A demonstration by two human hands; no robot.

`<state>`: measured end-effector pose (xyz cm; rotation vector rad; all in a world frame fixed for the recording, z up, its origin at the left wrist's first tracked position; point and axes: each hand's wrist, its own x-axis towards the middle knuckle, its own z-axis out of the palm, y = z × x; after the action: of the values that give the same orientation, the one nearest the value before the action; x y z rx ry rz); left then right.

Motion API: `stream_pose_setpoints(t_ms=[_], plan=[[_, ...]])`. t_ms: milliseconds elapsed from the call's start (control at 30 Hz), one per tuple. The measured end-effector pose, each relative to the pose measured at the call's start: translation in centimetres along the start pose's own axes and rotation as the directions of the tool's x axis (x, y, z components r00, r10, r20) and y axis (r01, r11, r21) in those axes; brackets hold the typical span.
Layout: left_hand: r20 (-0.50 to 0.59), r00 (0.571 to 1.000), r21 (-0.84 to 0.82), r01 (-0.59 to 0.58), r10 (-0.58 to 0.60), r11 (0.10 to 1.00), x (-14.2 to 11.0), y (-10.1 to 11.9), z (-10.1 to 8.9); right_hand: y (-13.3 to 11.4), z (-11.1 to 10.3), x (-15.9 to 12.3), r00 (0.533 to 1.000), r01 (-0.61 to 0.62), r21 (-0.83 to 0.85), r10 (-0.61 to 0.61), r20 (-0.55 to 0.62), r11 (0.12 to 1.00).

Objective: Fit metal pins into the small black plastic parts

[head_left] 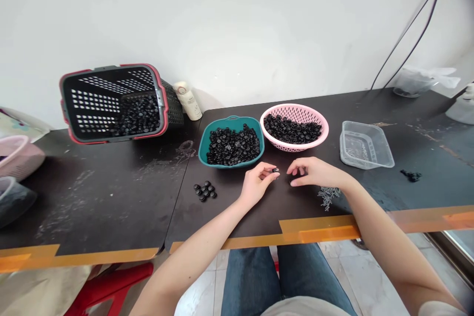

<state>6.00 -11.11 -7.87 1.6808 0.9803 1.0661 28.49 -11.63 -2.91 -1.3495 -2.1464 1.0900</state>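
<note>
My left hand [259, 181] is closed in a pinch on a small black plastic part [275, 170] with a bright spot on it. Just to its right hovers my right hand [314, 173], its thumb and fingers curved and apart; the dark patch between them could be a black part or the tabletop, I cannot tell. Below the right wrist lies a pile of small grey screws [328, 196]. Left of my left hand, several round black caps [205, 190] sit grouped on the table.
Beyond my hands stand a teal basket [201, 150] and a pink basket [325, 131], both with black parts. A clear tub [385, 150] is at right, near loose black pieces [411, 176]. A large dark crate [163, 94] lies tipped at left beside a white bottle [189, 102].
</note>
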Motion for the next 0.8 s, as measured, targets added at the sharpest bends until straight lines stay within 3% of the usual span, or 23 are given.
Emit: stream_pose_setpoints(t_ms=[67,200,433,600,800], plan=[[0.019,1.0,-0.053,0.007,-0.006,0.999,0.0,-0.2,0.0,0.4,-0.1,0.0,1.0,0.013,-0.128,-0.01,0.025,0.992],[0.04,0.999,-0.052,0.022,-0.02,0.998,0.1,-0.3,0.1,0.6,0.8,0.5,1.0,0.007,-0.159,-0.003,0.02,0.987],[0.039,0.999,-0.014,0.023,-0.022,1.0,0.0,0.1,0.2,-0.6,1.7,0.4,0.995,0.028,0.224,-0.007,-0.097,0.974],[-0.003,1.0,-0.035,-0.007,0.006,0.999,-0.1,0.4,0.1,-1.2,2.3,0.5,0.974,0.191,0.312,-0.141,-0.175,0.931],[-0.033,0.999,-0.058,-0.001,-0.001,0.998,-0.1,0.5,0.1,-1.1,2.6,0.6,0.977,0.139,0.408,-0.058,-0.203,0.903]])
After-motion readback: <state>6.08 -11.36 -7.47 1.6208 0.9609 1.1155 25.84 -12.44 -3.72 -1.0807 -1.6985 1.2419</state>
